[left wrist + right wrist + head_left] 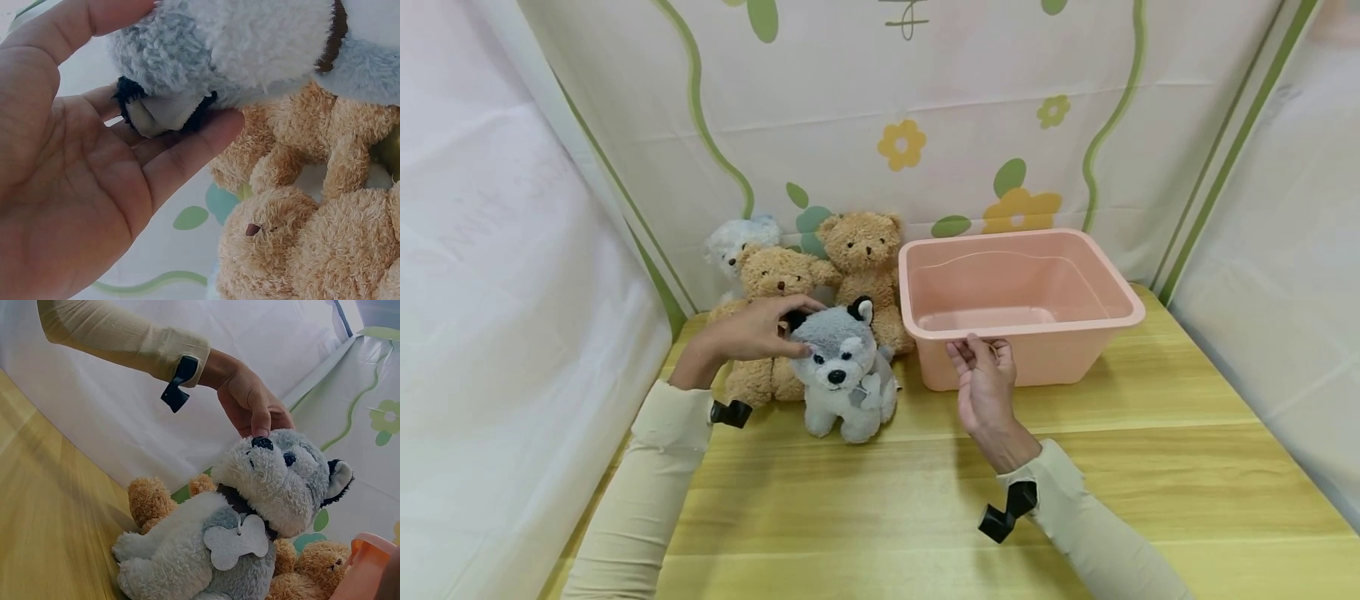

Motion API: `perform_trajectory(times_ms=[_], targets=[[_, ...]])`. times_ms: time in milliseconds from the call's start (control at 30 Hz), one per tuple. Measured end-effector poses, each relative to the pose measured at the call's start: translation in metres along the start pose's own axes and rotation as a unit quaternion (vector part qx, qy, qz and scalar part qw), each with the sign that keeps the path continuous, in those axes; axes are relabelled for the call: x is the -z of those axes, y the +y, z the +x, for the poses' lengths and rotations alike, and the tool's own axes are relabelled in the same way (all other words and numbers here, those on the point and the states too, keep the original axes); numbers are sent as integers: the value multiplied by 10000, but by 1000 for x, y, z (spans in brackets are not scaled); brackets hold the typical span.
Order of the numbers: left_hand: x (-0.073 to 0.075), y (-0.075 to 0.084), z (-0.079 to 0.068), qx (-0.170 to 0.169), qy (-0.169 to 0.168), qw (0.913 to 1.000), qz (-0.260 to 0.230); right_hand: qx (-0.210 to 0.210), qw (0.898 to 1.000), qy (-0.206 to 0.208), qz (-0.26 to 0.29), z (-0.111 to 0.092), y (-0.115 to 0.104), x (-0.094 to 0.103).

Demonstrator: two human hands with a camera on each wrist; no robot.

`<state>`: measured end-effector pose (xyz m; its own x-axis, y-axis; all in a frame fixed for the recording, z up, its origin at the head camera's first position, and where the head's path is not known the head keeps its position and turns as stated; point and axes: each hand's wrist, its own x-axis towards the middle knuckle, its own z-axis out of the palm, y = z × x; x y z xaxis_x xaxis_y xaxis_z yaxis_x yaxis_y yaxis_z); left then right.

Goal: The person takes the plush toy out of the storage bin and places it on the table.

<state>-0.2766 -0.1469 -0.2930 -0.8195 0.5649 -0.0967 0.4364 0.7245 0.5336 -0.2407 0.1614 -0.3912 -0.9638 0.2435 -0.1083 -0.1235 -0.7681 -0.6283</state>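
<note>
A grey and white plush husky (850, 400) sits upright at the middle of the table, a bone-shaped tag (236, 542) at its neck. My left hand (758, 327) holds its head from the side, thumb at the face and fingers behind the ear (165, 112). At the near rim of a pink plastic tub (1022, 350), my right hand (988, 379) pinches the edge between thumb and fingers. Nothing lies on the visible part of the tub's floor. The right hand itself is mostly outside the right wrist view.
Behind the husky sit two tan teddy bears (868, 250), one of them (775, 279) partly covered by my left hand. A pale blue plush toy (733, 242) leans at the back left. The wooden table (865, 517) is bordered by white fabric walls (820, 75) with printed flowers.
</note>
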Motion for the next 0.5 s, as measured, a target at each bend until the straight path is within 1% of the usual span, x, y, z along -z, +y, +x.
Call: perform_trajectory(times_ms=[267,500], targets=[[-1,1,-1,-22,-6,10000,-24,-76,10000,17,-52,0,-1,1],[0,5,-1,31,-34,10000,-81,-241,9996,8,-121,-2,-5,3]])
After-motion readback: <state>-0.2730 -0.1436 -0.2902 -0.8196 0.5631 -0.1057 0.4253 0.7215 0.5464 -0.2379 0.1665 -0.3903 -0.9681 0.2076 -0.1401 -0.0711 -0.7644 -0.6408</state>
